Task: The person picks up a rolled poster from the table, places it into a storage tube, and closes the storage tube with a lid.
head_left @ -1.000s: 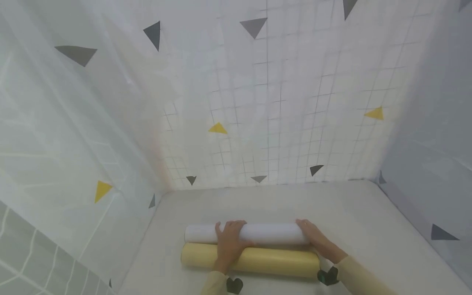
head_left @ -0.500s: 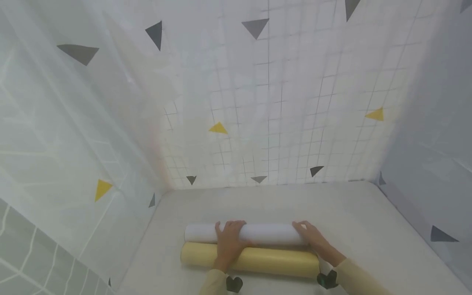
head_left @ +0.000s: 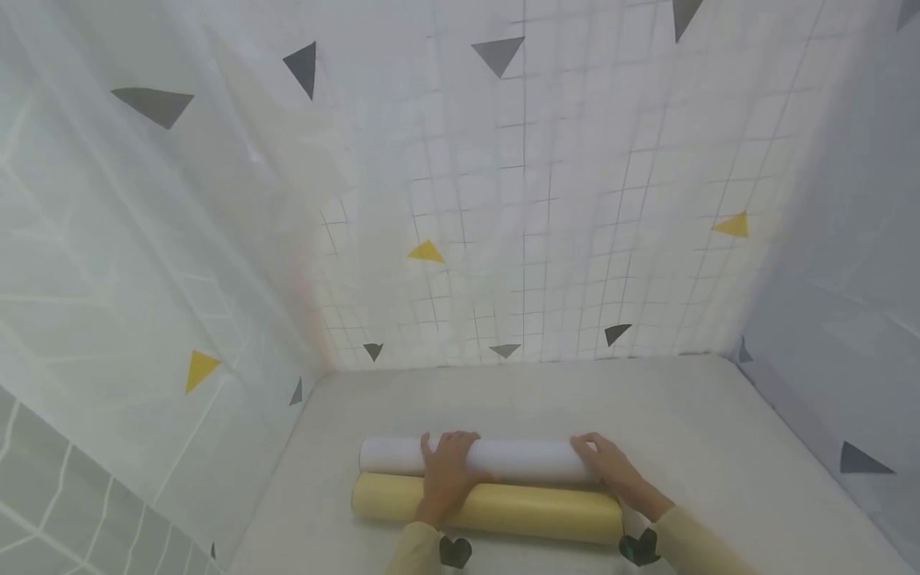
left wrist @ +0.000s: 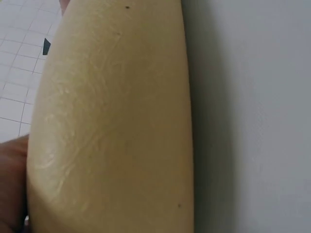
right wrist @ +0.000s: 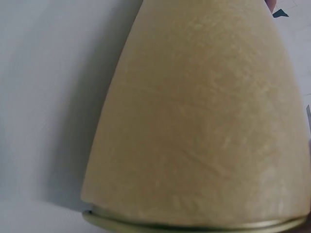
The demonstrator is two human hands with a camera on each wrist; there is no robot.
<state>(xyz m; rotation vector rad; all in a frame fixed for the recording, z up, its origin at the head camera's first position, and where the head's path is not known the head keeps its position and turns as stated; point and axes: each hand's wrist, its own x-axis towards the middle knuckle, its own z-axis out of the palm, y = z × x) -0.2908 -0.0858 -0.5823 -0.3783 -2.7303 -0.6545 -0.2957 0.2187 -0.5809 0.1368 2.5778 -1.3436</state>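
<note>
A smooth white roll (head_left: 528, 461) lies crosswise on the pale surface in the head view. Just in front of it lies a slightly thicker yellow roll (head_left: 539, 511), nearly parallel. My left hand (head_left: 449, 475) reaches over the yellow roll and grips the white one left of its middle, thumb on the near side and fingers over the far side. At the right end, my right hand (head_left: 611, 463) holds the white roll with bent fingers. Both wrist views are mostly filled by the yellow roll's wrinkled side; its end edge (right wrist: 209, 226) shows in the right wrist view.
Pale bedding-like surface (head_left: 690, 423) spreads around the rolls. Translucent sheeting with grey and yellow triangles (head_left: 426, 251) rises behind it, and similar walls stand at left and right. Dark heart shapes (head_left: 455, 552) show near both wrists.
My right hand has shifted slightly left along the white roll, its fingers bending more. The left hand and both rolls stay in nearly the same place.
</note>
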